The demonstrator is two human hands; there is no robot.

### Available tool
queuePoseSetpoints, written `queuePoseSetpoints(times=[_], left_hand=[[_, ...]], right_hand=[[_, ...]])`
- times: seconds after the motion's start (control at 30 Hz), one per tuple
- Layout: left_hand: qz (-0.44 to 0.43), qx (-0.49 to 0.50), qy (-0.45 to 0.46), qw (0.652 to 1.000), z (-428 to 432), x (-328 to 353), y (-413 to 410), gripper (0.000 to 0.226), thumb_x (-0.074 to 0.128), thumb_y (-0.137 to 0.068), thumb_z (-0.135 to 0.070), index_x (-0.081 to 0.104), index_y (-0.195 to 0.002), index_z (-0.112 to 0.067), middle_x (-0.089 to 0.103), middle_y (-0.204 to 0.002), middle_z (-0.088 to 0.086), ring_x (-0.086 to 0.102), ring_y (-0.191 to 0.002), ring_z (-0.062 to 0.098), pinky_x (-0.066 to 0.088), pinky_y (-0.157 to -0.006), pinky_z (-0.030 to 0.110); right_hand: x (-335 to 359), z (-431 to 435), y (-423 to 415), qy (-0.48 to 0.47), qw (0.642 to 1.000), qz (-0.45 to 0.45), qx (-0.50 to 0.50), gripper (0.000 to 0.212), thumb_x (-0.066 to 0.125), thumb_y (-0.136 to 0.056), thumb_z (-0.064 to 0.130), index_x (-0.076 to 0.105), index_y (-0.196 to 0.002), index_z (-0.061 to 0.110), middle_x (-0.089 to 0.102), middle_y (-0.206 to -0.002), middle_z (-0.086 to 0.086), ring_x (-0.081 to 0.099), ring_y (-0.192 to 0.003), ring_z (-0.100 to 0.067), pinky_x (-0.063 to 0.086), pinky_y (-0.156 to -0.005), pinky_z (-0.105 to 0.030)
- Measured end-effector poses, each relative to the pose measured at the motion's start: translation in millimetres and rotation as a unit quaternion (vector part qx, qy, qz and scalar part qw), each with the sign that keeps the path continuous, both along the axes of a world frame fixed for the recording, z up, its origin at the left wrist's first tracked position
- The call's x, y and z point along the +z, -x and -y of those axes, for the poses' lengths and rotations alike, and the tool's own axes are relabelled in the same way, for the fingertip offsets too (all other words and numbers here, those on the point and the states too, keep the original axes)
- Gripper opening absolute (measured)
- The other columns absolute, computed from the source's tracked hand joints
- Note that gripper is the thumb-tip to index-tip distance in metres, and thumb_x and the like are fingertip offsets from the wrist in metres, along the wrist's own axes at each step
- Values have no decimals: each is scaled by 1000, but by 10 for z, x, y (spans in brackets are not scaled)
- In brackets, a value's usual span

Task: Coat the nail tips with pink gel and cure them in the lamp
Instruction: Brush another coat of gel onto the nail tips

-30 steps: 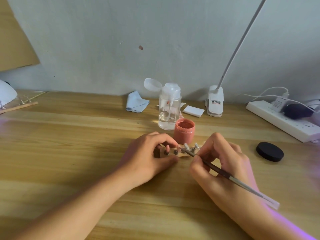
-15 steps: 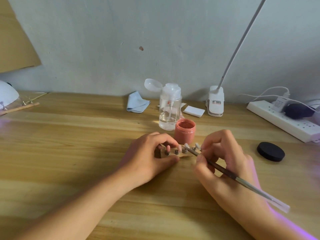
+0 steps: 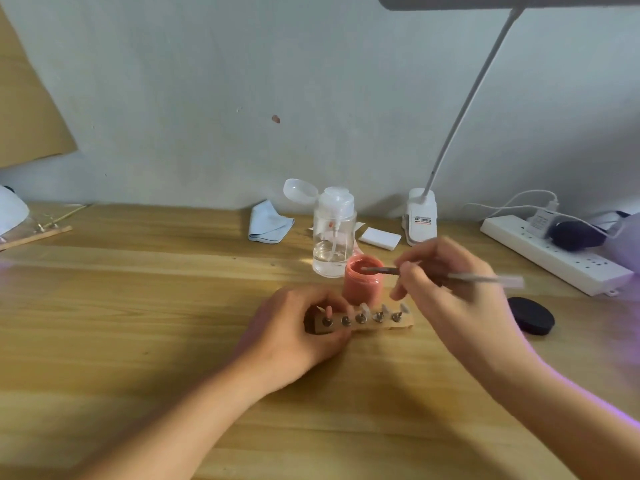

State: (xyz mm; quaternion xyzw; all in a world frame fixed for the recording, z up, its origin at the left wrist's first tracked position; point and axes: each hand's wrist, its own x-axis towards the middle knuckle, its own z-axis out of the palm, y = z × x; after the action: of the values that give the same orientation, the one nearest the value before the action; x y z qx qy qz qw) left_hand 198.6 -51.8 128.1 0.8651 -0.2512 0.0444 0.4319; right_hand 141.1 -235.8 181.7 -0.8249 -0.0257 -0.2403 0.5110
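A small wooden holder (image 3: 377, 324) carries a row of several nail tips on metal pegs; the leftmost tip (image 3: 328, 310) looks pink, the others pale. My left hand (image 3: 294, 336) grips the holder's left end. Just behind it stands the open pot of pink gel (image 3: 363, 285). My right hand (image 3: 450, 289) pinches a thin brush (image 3: 446, 274), held level, with its bristle end over the pot's mouth. The white curing lamp (image 3: 10, 211) is partly visible at the far left edge.
A clear pump bottle (image 3: 334, 233) stands behind the pot. The pot's black lid (image 3: 531, 317) lies to the right. A blue cloth (image 3: 268, 225), white pads (image 3: 379, 238), a clip lamp base (image 3: 420, 221) and a power strip (image 3: 554, 258) line the back of the wooden table (image 3: 138, 306).
My right hand lifted the brush from the nail tips on the holder and swung it back to the gel pot. My left hand stayed on the holder.
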Motion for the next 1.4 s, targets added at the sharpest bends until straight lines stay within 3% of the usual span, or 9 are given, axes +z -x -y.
queuePoseSetpoints(times=[0.1, 0.27, 0.37, 0.53, 0.6, 0.7, 0.83, 0.93, 1.4], left_hand=[[-1, -8, 2, 1000, -7, 14, 4, 15, 77, -77, -28, 68, -83, -38, 69, -86, -10, 59, -77, 5, 50, -76, 30], [25, 5, -14, 1000, -6, 16, 16, 15, 77, -76, -32, 67, -81, -42, 68, -89, -14, 56, -88, 2, 45, -82, 22], [26, -2, -19, 999, -1, 21, 12, 17, 76, -77, -32, 65, -80, -44, 67, -90, -14, 55, -91, 2, 45, -85, 25], [16, 5, -11, 1000, -6, 5, 0, 16, 78, -77, -32, 68, -83, -43, 64, -81, -15, 58, -84, 2, 44, -74, 20], [19, 8, -11, 1000, -2, 5, -1, 17, 79, -77, -31, 69, -84, -43, 63, -79, -20, 57, -82, 0, 43, -72, 16], [28, 4, -19, 999, 2, 4, -4, 18, 79, -77, -31, 69, -82, -45, 58, -76, -21, 55, -82, 0, 42, -72, 16], [34, 4, -28, 999, 3, 8, -7, 19, 77, -77, -31, 67, -83, -46, 56, -77, -17, 53, -80, 1, 38, -69, 16], [42, 1, -27, 999, 3, 12, -3, 20, 78, -78, -29, 67, -83, -45, 57, -78, -17, 54, -82, 3, 41, -71, 19], [43, -3, -19, 999, -1, 9, 0, 20, 79, -79, -32, 74, -98, -36, 58, -80, -17, 56, -85, 4, 46, -78, 24]], right_hand=[[120, 73, -310, 15, 995, -84, -47, 4, 62, -84, 19, 59, -82, 19, 72, -64, 6, 52, -53, 0, 38, -53, -24], [102, 78, -583, 64, 984, -143, -80, 14, 61, -82, 21, 64, -68, 23, 71, -61, 9, 59, -71, -10, 41, -57, -27], [37, 71, -601, 71, 983, -151, -78, 11, 62, -84, 21, 63, -73, 24, 71, -61, 10, 61, -77, -9, 43, -62, -28], [42, 87, -359, -3, 995, -37, -97, 4, 59, -89, 22, 58, -86, 20, 71, -64, 6, 55, -54, 2, 41, -56, -27], [8, 15, -134, -75, 995, 29, -61, 3, 56, -92, 18, 56, -89, 18, 72, -70, 5, 57, -58, 0, 47, -56, -22], [-148, -126, 199, -63, 995, 74, 7, 7, 55, -88, 18, 61, -90, 20, 74, -79, 3, 66, -73, -8, 51, -65, -19], [-305, -192, 392, 38, 996, 82, 7, 6, 64, -78, 18, 59, -81, 19, 68, -73, 2, 65, -72, -19, 53, -74, -41], [-324, -190, 383, 51, 995, 82, -9, 10, 66, -76, 17, 57, -78, 21, 66, -72, 5, 62, -73, -18, 50, -76, -51], [-363, -168, 277, 50, 995, 82, -4, 15, 67, -79, 13, 53, -73, 14, 65, -63, -6, 63, -62, -23, 47, -62, -39]])
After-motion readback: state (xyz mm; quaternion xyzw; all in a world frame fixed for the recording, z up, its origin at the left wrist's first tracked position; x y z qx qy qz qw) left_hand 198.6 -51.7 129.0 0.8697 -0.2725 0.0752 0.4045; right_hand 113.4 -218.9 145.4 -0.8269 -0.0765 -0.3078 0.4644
